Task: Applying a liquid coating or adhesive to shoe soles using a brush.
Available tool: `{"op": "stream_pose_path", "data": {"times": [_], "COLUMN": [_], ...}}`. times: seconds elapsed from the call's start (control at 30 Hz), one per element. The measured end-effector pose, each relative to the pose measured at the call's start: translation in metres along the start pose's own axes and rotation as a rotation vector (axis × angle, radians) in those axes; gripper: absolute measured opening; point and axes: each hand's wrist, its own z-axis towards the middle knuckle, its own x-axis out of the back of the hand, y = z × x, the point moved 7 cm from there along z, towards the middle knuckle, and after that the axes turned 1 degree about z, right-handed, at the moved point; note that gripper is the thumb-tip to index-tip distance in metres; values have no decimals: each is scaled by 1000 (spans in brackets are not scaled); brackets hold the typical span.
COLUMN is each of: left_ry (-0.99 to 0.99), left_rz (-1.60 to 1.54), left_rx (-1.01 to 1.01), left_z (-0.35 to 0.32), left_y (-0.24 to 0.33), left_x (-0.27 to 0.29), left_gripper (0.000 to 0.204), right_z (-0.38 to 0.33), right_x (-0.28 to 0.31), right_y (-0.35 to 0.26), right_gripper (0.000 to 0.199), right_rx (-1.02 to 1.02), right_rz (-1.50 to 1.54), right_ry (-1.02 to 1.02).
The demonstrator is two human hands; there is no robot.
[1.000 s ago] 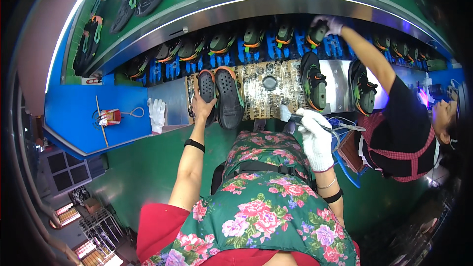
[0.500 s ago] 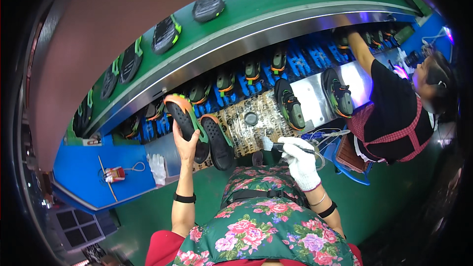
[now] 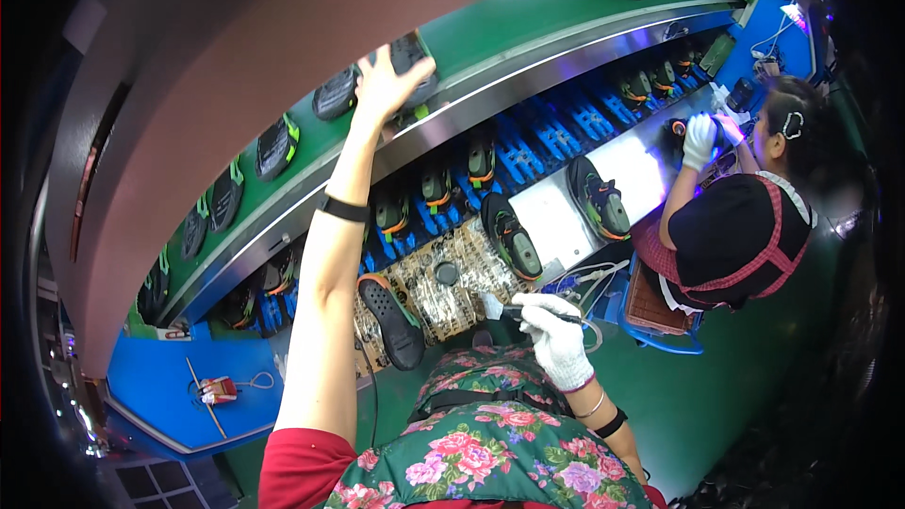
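My bare left hand (image 3: 388, 92) reaches up to the green shelf (image 3: 481, 33) with fingers spread. Under and beside it is a dark sole (image 3: 413, 55) with a bit of green at its near edge; the hand partly covers it. My right hand (image 3: 558, 339), in a white knitted glove, is closed round the dark handle of a brush (image 3: 492, 306) with a pale flat tip. Left of the brush, another black sole (image 3: 391, 322) with holes and an orange toe edge lies on the tape-covered bench (image 3: 452, 247). A round dark pot (image 3: 446, 272) stands there too.
Black-and-green shoes (image 3: 512, 238) stand on the bench, others on blue racks (image 3: 518, 153) behind. More soles (image 3: 276, 146) line the shelf. A metal ledge (image 3: 528, 85) fronts it. At right sits a co-worker (image 3: 721, 236). A blue table (image 3: 179, 396) is at left.
My left hand has gone from holding the orange-and-green-edged sole over the bench up to the shelf, where a sole now lies under its spread fingers. The right hand still holds the brush.
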Motion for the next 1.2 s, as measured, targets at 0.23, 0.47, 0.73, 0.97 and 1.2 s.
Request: {"op": "stream_pose_path", "data": {"times": [0.23,0.47,0.73,0.97,1.2], "left_ry": [-67,-71,-321,-362,-510], "left_rz": [-95,-83,59,401,208], "left_rx": [-150,-136,-581,-860,-831], "left_z": [-10,29,38,55,99], "left_y": [-15,3,146,301,382], "left_x": [-11,-7,-71,-217,-315], "left_gripper": [83,87,90,86,70], "right_z": [1,0,2,41,56], "right_x": [12,7,16,34,63], "right_y": [-4,5,8,33,30], "right_gripper": [22,21,21,18,17], "right_rx": [-21,-52,-24,-35,55], "right_rz": [88,104,133,63,127], "right_ry": [-5,-98,-131,-34,72]}}
